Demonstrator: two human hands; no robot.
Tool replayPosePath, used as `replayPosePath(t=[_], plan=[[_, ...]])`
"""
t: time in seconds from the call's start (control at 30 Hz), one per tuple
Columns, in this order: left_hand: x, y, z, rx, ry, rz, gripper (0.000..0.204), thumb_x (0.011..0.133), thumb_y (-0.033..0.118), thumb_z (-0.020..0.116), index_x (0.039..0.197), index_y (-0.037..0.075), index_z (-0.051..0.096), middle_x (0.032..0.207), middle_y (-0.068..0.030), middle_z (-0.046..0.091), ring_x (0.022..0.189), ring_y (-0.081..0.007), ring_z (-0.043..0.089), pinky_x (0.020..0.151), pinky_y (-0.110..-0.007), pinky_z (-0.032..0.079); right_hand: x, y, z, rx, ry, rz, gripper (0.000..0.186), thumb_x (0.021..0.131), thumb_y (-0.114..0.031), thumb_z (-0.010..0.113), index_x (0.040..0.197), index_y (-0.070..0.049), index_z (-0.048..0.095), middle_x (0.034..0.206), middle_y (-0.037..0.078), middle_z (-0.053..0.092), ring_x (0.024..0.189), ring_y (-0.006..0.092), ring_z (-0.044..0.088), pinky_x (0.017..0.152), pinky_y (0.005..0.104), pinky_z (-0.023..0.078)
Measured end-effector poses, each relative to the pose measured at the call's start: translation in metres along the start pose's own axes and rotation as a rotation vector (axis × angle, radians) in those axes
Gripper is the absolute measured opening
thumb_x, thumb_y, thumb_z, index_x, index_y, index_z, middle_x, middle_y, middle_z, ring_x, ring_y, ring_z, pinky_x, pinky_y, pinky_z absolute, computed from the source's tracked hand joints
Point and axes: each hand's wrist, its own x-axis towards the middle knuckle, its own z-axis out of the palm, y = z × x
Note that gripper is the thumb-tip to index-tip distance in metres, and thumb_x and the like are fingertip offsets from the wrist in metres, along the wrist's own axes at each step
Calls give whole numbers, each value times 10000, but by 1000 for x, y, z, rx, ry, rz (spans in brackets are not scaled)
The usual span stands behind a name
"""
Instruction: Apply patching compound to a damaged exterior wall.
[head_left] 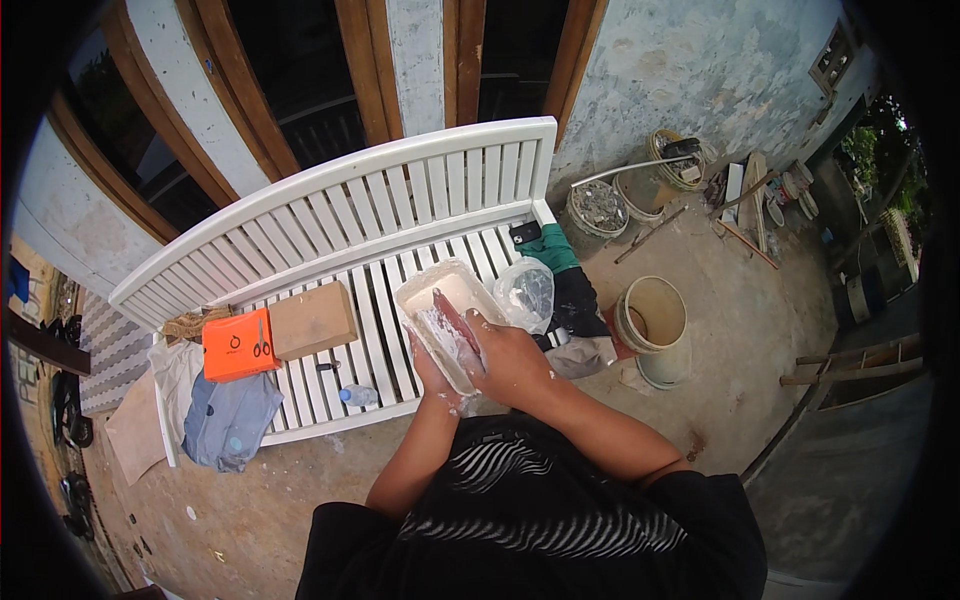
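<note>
A: What can't be made out about your left hand [432,370]?

B: Most of its fingers. You hold the tub [428,274] with it, low on the left side, and the tub's wall hides how far those fingers are spread. The wrist is plain enough, spotted with white.

A: And your right hand [492,345]?

B: It sits over the tub's right edge, its back toward the camera, with the fingers reaching down inside. You have white paste [456,345] smeared there. A narrow shape [441,299] points toward the tub's far end; whether it is a finger or a tool, I can't tell. Nor can I say whether your right fingers are closed on something.

A: Where is your tub, exactly?

B: In front of your shirt [540,545], above the near edge of the white bench [400,146], so it blocks part of the slats.

A: What else is unclear around you?

B: To the tub's right, a clear plastic bag [525,290] has contents I can't identify. Beside it, dark and green cloths [565,255] overlap, so their shapes blur together. The lower part of the bucket [658,296] is hard to separate from what stands beside it. At your far left, things are cut off by the dark rim.
</note>
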Motion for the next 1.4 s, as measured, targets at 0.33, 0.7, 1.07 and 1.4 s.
replayPosePath(t=[0.33,0.7,1.07,1.4], plan=[[3,2,-23,-42,-122,-34,654,956,568,308,1419,107,355,1390,-117,455,1237,-310,473,1035,-460,395,3,15,-32,-7,65,99,397,837,-167,610,1155,54,523,804,269,626,751,431,619,676,464,497],[-18,-3,9,156,16,-31,631,972,551,285,1415,107,357,1382,-106,450,1236,-283,462,1044,-414,379,8,12,-14,-78,14,-65,405,808,-141,616,1155,46,525,849,233,640,778,392,633,695,453,510],[-9,-2,-8,39,-14,-1,610,981,535,268,1403,105,364,1337,-132,481,1190,-299,500,1012,-435,411,-2,5,-9,-43,-90,-238,403,771,-145,632,1135,2,538,850,214,645,774,388,630,683,451,511],[-9,3,-12,-119,-219,-71,621,964,541,292,1403,110,378,1377,-125,461,1219,-314,485,1035,-459,393,-1,20,-39,-41,24,-103,405,796,-112,628,1166,15,523,875,227,636,792,409,620,689,450,503]])
